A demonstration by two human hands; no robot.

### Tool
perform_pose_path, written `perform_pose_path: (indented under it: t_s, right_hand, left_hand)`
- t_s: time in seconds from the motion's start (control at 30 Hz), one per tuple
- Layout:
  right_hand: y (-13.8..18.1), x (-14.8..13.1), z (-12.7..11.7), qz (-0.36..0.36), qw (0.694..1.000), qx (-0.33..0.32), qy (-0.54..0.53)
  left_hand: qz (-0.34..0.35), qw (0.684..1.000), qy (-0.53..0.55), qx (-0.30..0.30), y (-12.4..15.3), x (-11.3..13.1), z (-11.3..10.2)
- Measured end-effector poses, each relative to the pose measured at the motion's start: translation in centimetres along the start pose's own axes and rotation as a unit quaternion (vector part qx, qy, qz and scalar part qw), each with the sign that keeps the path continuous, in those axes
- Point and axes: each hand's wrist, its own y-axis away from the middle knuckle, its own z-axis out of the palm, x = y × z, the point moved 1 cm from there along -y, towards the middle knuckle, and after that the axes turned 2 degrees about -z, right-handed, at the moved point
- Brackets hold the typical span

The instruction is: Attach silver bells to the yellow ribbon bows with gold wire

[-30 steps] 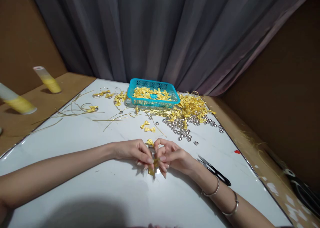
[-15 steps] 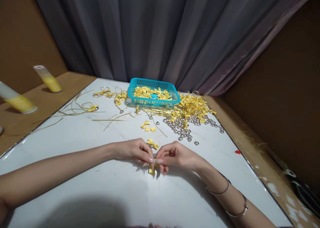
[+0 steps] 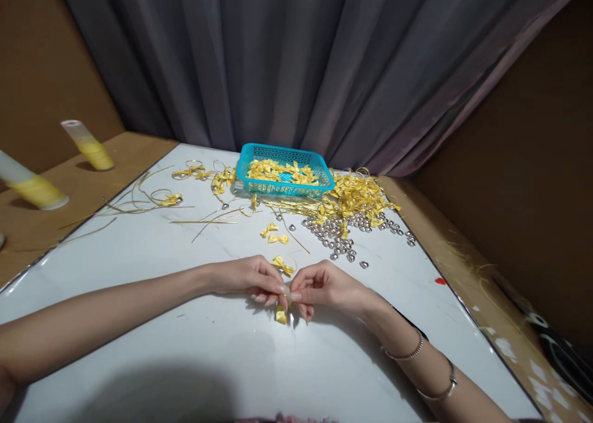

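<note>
Thumb and fingers of my left hand [image 3: 259, 281] pinch together at the middle of the table. My right hand [image 3: 319, 287] is closed too, its thumb tip meeting the left one. Between and below the fingertips a yellow ribbon bow [image 3: 280, 315] hangs, pinched by both hands; its upper part is hidden by the fingers. Just behind my hands another yellow bow [image 3: 283, 266] lies with a small silver bead at its side. Farther back, two loose bows [image 3: 278, 239] rest on the white table [image 3: 222, 361].
At the back stands a turquoise basket [image 3: 285, 190] holding many yellow bows. A heap of bows [image 3: 359, 194] and scattered silver beads [image 3: 338, 238] lie to its right. Gold cords [image 3: 204, 221] spread leftward. Ribbon-wound tubes [image 3: 95, 154] stand at far left.
My fingertips have shifted very slightly at the pinch, and the hanging bow has turned a little. Everything else stays as it was.
</note>
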Motion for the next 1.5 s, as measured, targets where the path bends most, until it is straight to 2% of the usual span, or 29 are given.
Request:
perform_pose_path:
  t_s: [0.1,0.3,0.5,1.0,1.33,1.5]
  right_hand:
    - [-0.04,0.05,-0.06,0.002,1.000,0.010,-0.018]
    - [0.30,-0.47,-0.46,-0.009,0.999,-0.010,-0.030]
    - [0.44,-0.60,-0.66,0.001,1.000,-0.011,-0.001]
    - [0.38,-0.78,-0.34,-0.001,0.998,0.048,0.039]
    - [0.33,-0.87,-0.40,0.016,0.998,0.054,0.019]
    - [0.25,-0.68,-0.45,0.026,0.999,0.030,-0.018]
  left_hand:
    - [0.002,1.000,0.015,0.011,-0.07,-0.14,-0.09]
    - [0.005,1.000,0.012,0.019,-0.16,-0.42,-0.50]
    - [0.011,1.000,0.026,-0.007,-0.26,-0.51,-0.58]
    - [0.022,0.999,0.040,0.011,-0.40,-0.59,-0.60]
    - [0.033,0.999,0.015,0.024,-0.30,-0.39,-0.54]
    - [0.036,0.999,0.001,0.010,-0.19,-0.43,-0.41]
